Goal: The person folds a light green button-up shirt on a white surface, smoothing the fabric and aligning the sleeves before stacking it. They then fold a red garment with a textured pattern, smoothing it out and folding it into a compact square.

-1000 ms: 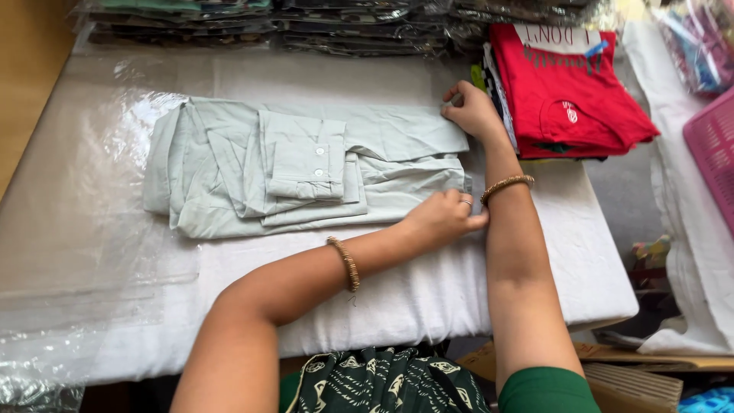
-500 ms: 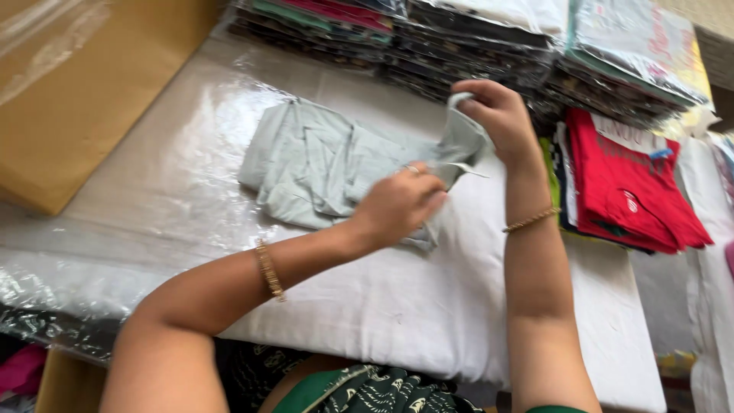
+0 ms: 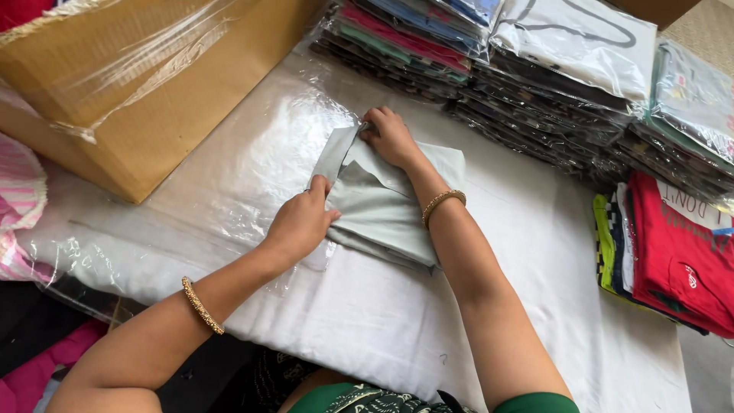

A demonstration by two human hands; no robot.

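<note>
Pale green shirt [image 3: 386,206], mid-table toward the far edge: folded into a compact rectangle, folding judged nearly done; left hand [image 3: 300,223] pinching its near-left edge, right hand [image 3: 391,136] pressing flat on the far corner.

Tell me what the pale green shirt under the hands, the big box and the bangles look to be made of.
Pale green shirt: soft matte woven cloth, probably cotton; it creases and folds flat. Big box: brown corrugated cardboard, dull finish, with glossy clear film over it. Bangles: gold-coloured, beaded-looking, likely metal.
</note>
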